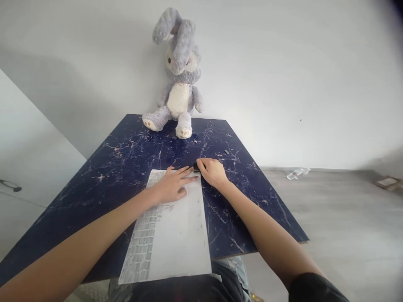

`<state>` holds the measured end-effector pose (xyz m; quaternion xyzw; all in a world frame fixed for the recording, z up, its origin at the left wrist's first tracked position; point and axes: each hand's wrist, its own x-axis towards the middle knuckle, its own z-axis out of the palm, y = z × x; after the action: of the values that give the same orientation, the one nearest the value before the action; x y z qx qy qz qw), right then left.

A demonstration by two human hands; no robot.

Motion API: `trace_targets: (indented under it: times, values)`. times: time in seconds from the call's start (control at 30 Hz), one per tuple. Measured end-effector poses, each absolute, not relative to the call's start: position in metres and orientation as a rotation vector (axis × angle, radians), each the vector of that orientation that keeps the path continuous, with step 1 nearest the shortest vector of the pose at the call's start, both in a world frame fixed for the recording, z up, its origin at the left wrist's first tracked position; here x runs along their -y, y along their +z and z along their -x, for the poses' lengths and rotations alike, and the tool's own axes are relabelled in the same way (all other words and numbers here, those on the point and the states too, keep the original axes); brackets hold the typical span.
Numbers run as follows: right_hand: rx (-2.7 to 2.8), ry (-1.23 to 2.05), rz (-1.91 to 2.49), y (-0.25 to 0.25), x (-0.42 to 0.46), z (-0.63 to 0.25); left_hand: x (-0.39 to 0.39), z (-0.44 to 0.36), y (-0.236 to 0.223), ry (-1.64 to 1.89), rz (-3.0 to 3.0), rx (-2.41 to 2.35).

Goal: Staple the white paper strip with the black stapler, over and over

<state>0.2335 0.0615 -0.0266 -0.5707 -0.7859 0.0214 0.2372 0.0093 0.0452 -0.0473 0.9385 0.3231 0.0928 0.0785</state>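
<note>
A stack of white paper sheets (181,243), with dense grey print down its left side, lies on the table and reaches past the front edge. My left hand (171,184) rests flat on its upper part, fingers spread and pointing to the top right corner. At that corner my right hand (214,171) is closed around a small black stapler (196,167), which mostly hides under the fingers. The stapler touches the corner of the paper, close to the left fingertips. Whether its jaws are pressed together is hidden.
The dark blue marbled table (126,155) stands against a white wall. A grey plush rabbit (179,96) sits at its back edge. A small grey piece (226,152) lies beyond my right hand. Clear plastic packaging (297,173) is on the floor to the right.
</note>
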Motion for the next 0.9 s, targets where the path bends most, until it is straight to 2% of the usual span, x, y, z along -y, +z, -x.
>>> trace_targets:
  times: [0.9]
  values:
    - [2.224, -0.192, 1.645, -0.029, -0.06, -0.222, -0.043, -0.01, -0.045, 0.25, -2.857, -0.985]
